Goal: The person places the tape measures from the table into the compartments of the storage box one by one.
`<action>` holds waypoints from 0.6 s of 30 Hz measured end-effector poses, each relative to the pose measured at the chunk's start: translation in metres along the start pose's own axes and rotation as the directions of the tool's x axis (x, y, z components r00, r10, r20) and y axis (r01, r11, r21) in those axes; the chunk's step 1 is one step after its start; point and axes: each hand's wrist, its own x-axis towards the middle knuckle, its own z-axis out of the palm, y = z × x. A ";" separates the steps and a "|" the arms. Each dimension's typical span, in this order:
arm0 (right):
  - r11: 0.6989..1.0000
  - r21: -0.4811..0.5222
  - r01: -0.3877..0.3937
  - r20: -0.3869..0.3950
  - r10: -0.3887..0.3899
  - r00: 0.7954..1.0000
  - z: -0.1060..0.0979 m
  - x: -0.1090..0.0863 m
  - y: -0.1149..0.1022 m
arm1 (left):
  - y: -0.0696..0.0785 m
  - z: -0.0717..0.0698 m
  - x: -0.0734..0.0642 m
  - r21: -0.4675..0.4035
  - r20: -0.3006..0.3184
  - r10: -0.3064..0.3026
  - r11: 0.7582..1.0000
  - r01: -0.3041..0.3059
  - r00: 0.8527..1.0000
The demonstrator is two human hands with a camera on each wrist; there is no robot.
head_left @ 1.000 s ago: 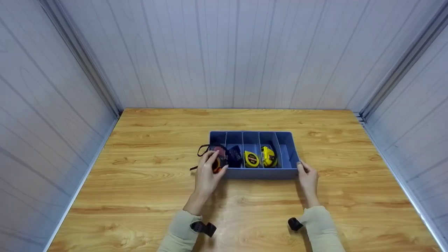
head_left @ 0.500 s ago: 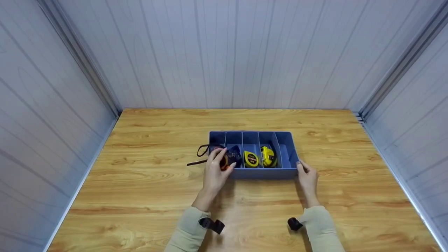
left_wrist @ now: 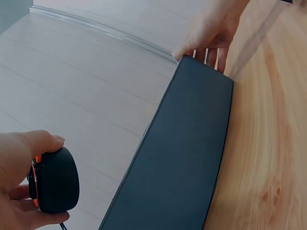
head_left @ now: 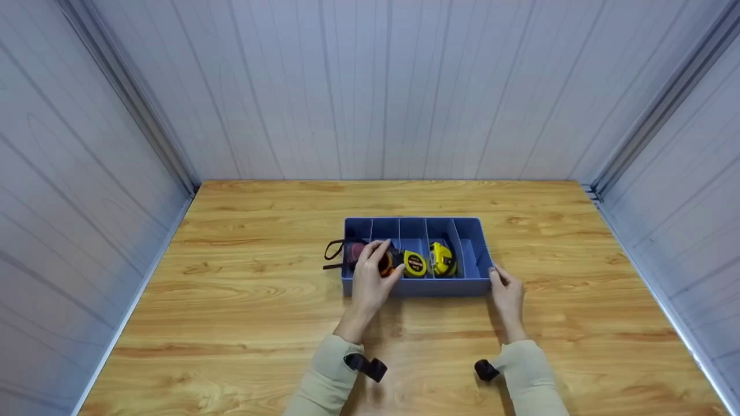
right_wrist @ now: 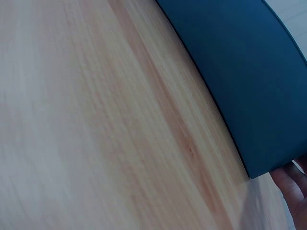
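Note:
A blue-grey divided tray sits on the table. Above its left part, my left hand grips a black and orange tape measure between thumb and fingers. The right hand holds the tray's front right corner, thumb at the rim. In the leftmost compartment lies a dark reddish tape measure, its black wrist strap over the left wall. A dark item in the second compartment is mostly hidden behind the left hand. Further right are a small yellow tape measure and a larger yellow tape measure.
The rightmost tray compartment shows its bare floor. Wood-grain table surrounds the tray, with pale panel walls at the back and both sides. A black wrist camera is strapped on each sleeve.
My left hand has moved right along the tray's front with the black and orange tape measure, uncovering the reddish one. The right hand stays at the corner.

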 end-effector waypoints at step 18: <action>1.000 0.004 0.009 0.002 -0.009 1.000 -0.001 -0.001 0.002 | 0.009 0.032 0.010 -0.086 -0.012 0.032 0.996 -0.033 0.999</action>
